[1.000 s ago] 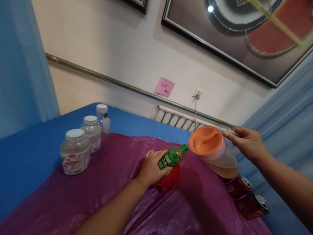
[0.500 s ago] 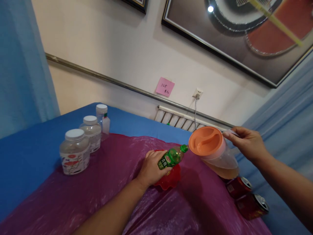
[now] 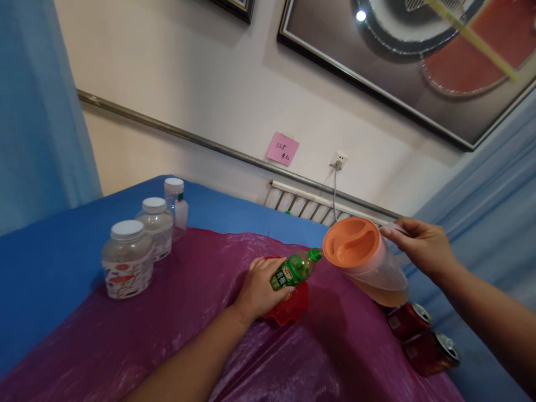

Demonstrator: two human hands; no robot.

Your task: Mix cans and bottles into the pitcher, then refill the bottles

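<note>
nearby, red cans [image 3: 425,353] beside pitcher [image 3: 368,265] in right hand [image 3: 425,245], red dish [image 3: 294,307] under green bottle [image 3: 295,269] in left hand [image 3: 258,286]

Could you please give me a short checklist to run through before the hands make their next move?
1. Left hand around the bottle: ok, it grips the bottle.
2. Right hand on the jug: ok, it holds the jug at the handle side.
3. Lid on the jug: ok, the orange lid sits on top.
4. Jug upright: not ok, it is tilted toward the bottle.
5. Bottle open: cannot tell, its green top is too small to read.
6. Jug apart from the cans: cannot tell, its base and the farther can run together in this view.
</note>
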